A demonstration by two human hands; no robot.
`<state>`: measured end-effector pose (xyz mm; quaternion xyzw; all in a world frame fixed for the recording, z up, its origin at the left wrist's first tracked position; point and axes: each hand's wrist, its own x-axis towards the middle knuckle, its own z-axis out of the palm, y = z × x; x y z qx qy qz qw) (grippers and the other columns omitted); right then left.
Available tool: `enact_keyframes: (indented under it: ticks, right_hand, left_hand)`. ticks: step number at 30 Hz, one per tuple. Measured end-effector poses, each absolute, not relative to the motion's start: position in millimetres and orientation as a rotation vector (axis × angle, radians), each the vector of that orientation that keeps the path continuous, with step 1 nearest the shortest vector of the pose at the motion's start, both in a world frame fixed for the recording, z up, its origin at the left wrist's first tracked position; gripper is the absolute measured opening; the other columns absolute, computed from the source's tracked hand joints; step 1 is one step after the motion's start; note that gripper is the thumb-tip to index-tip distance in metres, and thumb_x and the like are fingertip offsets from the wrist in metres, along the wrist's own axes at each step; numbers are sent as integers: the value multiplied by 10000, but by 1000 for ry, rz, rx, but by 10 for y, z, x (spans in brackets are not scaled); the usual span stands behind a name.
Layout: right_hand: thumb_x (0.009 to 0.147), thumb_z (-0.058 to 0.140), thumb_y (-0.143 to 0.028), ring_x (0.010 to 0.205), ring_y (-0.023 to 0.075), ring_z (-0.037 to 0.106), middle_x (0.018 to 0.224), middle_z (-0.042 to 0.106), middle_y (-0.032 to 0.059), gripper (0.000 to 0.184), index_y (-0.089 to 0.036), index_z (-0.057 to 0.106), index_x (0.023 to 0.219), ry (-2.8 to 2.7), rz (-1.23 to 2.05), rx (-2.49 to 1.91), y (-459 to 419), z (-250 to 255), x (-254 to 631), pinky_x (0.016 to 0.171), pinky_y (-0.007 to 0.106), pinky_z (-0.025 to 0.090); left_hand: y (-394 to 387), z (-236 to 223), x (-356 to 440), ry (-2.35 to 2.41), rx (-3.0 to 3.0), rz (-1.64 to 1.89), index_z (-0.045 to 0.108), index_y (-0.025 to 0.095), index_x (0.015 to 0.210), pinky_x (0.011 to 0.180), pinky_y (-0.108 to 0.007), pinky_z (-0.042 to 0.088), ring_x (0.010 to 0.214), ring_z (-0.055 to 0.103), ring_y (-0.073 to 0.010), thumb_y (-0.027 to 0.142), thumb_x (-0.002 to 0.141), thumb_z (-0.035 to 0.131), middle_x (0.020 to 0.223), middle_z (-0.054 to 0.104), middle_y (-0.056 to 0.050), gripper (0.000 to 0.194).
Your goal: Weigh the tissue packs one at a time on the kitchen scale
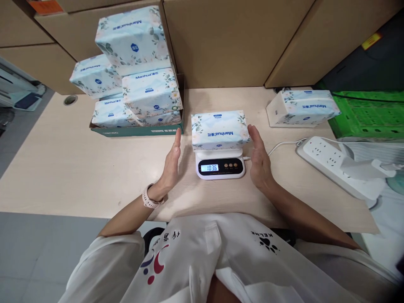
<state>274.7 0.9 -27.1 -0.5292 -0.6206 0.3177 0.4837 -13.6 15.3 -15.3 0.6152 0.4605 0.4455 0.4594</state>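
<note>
A pack of tissues [219,131], pale blue with a flower print, lies on a white digital kitchen scale [221,168]. The scale's lit display reads 103.6. To the left of the pack, my left hand [171,164] is held upright with its fingers stretched out, apart from the pack and holding nothing. My right hand [259,160] stands on the other side, fingers extended, close beside the pack's right end; whether its fingertips touch the pack I cannot tell. A pale watch band [150,198] circles my left wrist.
Several more tissue packs [153,90] are stacked in a green open carton [139,131] at the back left. Another tissue pack [307,108] lies back right, near a green crate [366,115]. A white power strip [337,166] with cables sits at the right. Cardboard boxes [217,46] line the back.
</note>
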Motion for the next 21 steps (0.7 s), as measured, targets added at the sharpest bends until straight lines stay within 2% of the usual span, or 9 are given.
enact_keyframes:
  ticks: [4,7,9,13,18,21]
  right_hand:
    - [978,379,-764,1657,269,290,1756,344,2,786,-359,342,1651,-1412,913,-1356,98,-184,2692,1384,526,234]
    - [927,444,-810,1590,279,423,1668,500,7,780,-365,482,1566,-1350,1029,-1390,167,-54,2629,1340,515,340]
    - [912,487,-804,1522,280,512,1580,601,22,749,-353,549,1507,-1304,1050,-1380,171,60,2645,1308,512,394]
    - [868,591,-774,1388,301,621,1440,703,74,726,-291,638,1407,-1214,850,-1488,19,359,2977,1254,530,448]
    - [814,639,-772,1190,378,689,1131,787,115,689,-230,755,1224,-1156,469,-1935,-252,708,3757,1177,670,442]
    - [839,699,-637,1138,358,710,1118,788,107,529,-234,767,1176,-989,516,-1922,-203,816,4143,1132,650,485]
  left_hand:
    - [231,-107,-88,1126,1472,1047,255,375,1685,1417,-419,34,1697,44,-219,682,1061,250,1799,139,93,696]
    - [285,45,42,1046,1535,978,309,369,1672,1417,-435,52,1696,62,-256,726,1031,319,1792,172,88,734]
    - [298,200,177,1012,1566,923,293,340,1682,1415,-438,47,1696,49,-265,730,1016,376,1796,138,72,777]
    - [302,518,575,938,1573,777,181,286,1715,1410,-431,35,1697,16,-252,688,1015,441,1798,77,55,848]
    - [360,742,1284,729,1416,568,193,404,1693,1404,-483,134,1698,30,-261,671,1024,396,1789,147,147,748]
    - [465,799,1703,646,1371,531,143,415,1695,1399,-483,127,1699,2,-261,667,1019,411,1797,133,140,769]
